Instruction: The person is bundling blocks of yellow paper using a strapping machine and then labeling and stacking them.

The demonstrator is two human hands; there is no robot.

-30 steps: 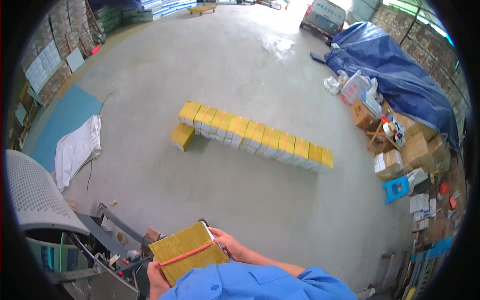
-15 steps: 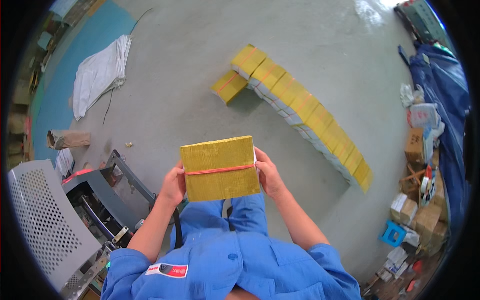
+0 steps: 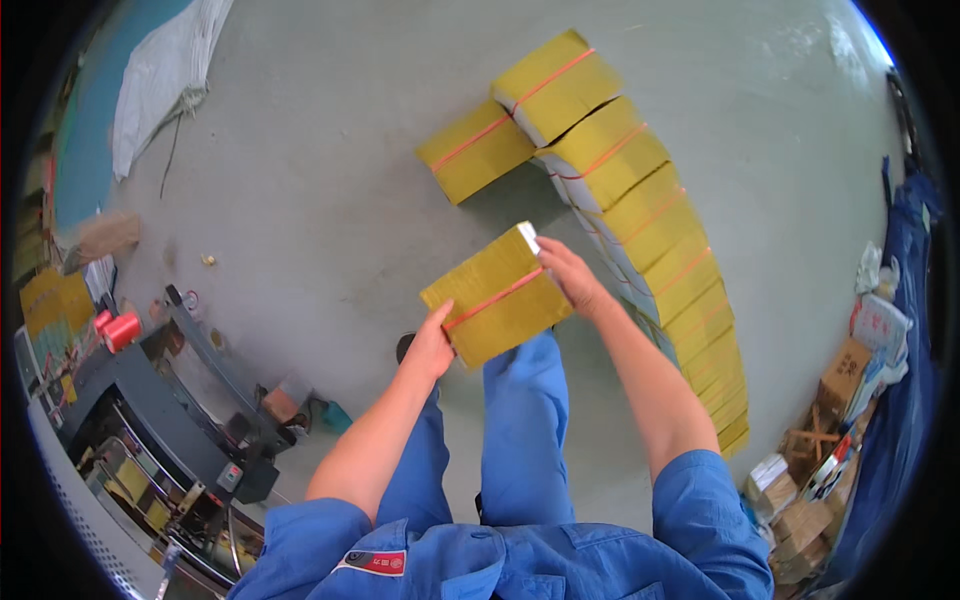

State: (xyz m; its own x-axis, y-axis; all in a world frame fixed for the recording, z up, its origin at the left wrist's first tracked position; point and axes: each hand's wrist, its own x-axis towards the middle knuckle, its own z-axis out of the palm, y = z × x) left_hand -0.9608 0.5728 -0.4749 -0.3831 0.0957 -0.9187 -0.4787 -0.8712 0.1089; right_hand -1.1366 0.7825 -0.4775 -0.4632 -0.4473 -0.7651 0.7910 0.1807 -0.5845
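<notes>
Between my two hands is a strapped paper bundle (image 3: 500, 292), yellow on top with white paper edges and a red-orange band across it. My left hand (image 3: 433, 343) grips its left end, thumb on the top face. At the opposite end, my right hand (image 3: 572, 275) is closed on the bundle, and its lower fingers are hidden. The bundle is tilted, its right end pointing away from me. Ahead on the floor, a curved row of similar yellow bundles (image 3: 610, 150) runs back toward my right side. A single lower bundle (image 3: 480, 150) sticks out left from the row's far end.
A grey machine (image 3: 150, 390) with a red spool (image 3: 122, 331) stands at the left. White folded sheets (image 3: 165, 80) lie at the far left near a brown paper piece (image 3: 103, 240). On the right are cardboard boxes (image 3: 845, 375) and a blue tarp (image 3: 905, 300).
I have moved closer to the row, which now looks larger. The held bundle has turned from level to slanted, its right end swung away from me. Both hands keep hold.
</notes>
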